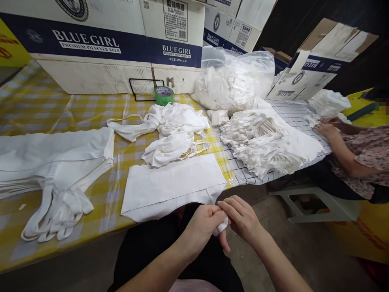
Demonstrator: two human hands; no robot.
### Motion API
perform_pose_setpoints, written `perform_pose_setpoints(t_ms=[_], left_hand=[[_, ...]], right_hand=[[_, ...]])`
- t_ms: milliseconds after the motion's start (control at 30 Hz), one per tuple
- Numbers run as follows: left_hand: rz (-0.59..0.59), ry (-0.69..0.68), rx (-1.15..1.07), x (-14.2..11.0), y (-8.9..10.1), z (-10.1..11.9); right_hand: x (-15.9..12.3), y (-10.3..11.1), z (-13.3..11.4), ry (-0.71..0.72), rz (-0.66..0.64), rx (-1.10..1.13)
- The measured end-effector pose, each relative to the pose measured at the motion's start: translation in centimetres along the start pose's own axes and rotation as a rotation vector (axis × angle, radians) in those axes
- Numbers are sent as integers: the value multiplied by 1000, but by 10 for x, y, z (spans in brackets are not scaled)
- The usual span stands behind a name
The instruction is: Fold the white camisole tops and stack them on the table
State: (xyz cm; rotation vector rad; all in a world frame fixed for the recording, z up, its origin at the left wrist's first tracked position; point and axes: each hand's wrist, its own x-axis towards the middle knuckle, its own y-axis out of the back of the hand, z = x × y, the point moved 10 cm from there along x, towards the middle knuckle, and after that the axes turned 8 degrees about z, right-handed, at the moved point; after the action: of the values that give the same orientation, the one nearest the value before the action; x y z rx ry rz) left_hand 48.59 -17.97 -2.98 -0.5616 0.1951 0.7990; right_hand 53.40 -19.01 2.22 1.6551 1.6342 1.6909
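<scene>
The left hand [206, 223] and the right hand [241, 221] meet just off the near edge of the table, above the person's dark-clothed lap; the left hand is clamped on a small white piece of cloth [221, 228], bunched between thumb and fingers, with a finger showing below it; the right hand's fingertips rest against the left hand from the right, and whether they pinch the cloth too I cannot tell. Just beyond the hands, a folded white cloth [173, 188] lies flat along the near edge of the yellow-checked tablecloth [91, 111]; behind it sits a loose white heap with thin straps [182, 121]; to the left is a thick stack of white fabric [51, 158], its straps drooping towards the near edge. On the right, a broad pile of gathered white pieces [264, 142] lies on the grid-patterned cloth [291, 113], with a stuffed clear plastic bag [235, 79] behind it; farther left, a green tape roll [164, 96] stands beside a black wire frame [142, 98], before a large beer carton [115, 44]; at far right, a co-worker's hands [327, 127] touch white material.
</scene>
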Motion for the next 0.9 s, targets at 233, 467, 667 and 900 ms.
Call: perform_pose_setpoints(t_ms=[233, 467, 667, 900], left_hand=[[370, -497, 948, 5, 54, 59], [181, -742, 1619, 31, 57, 63], [164, -755, 1597, 40, 63, 64], [222, -640, 1315, 50, 82, 70]], right_hand=[[3, 12, 27, -341, 152, 210], [3, -28, 58, -801, 66, 533], [20, -56, 69, -857, 43, 689], [35, -71, 79, -811, 11, 643]])
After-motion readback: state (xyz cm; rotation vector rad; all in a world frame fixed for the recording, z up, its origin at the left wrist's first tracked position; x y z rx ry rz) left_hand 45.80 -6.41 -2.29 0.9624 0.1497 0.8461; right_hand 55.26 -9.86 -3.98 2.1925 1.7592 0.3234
